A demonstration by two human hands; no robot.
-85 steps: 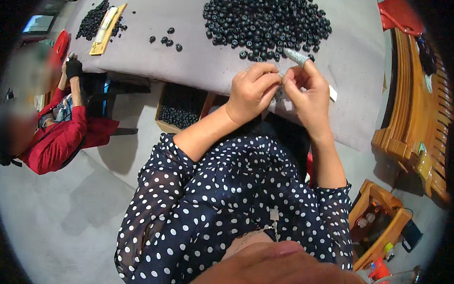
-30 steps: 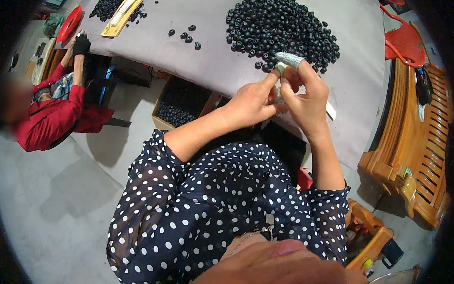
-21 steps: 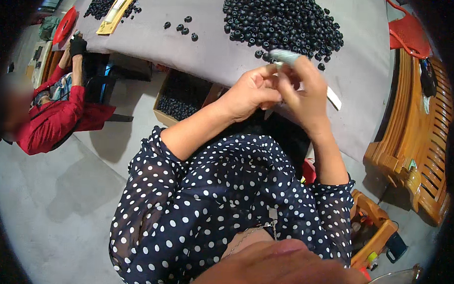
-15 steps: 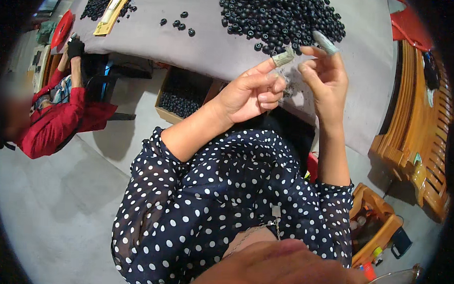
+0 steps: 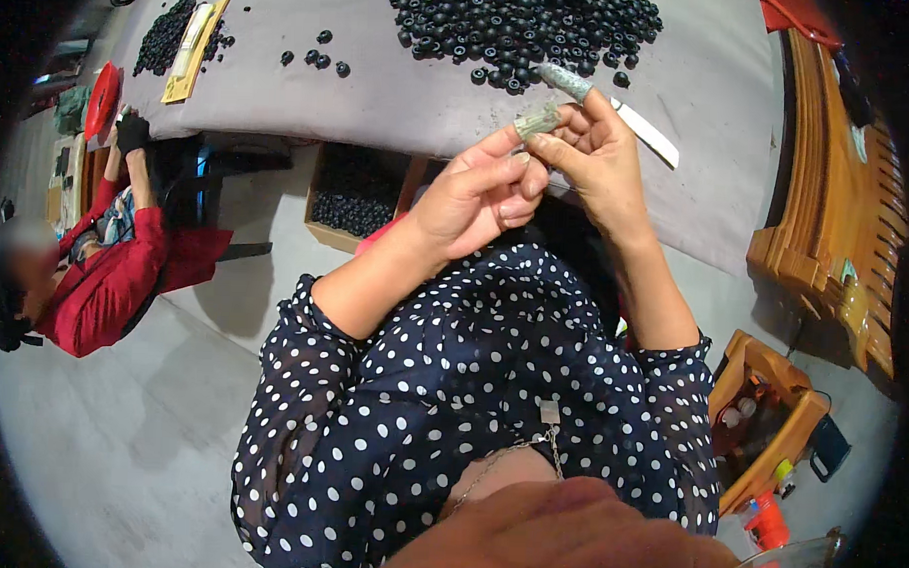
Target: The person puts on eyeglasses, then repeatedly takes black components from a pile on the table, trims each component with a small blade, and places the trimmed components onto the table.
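Left hand: we are pinching a small pale-green ridged piece [image 5: 536, 119] between thumb and fingertips of the left hand [image 5: 478, 190]; the other fingers are curling in.
Right hand: we are closing the right hand [image 5: 597, 154] on a grey-green cylinder [image 5: 565, 81], which is sticking up past the fingertips; the hand is meeting the left one at the fingertips.
Held parts: the two pieces are sitting just apart, above the near table edge.
Surface: we are working over a grey-covered table [image 5: 401, 92] directly beyond the hands.
Bead pile: a heap of small black round parts [image 5: 524, 26] is lying just beyond the hands.
White strip: a flat white strip [image 5: 645, 132] is lying just right of the right hand.
Box: an open cardboard box [image 5: 357, 196] of black parts is sitting left of the left hand, under the table.
Co-worker: a person in red sleeves [image 5: 110, 272] is sitting well to the left.
Wooden rack: a wooden rack [image 5: 827, 227] is standing well right of the hands.
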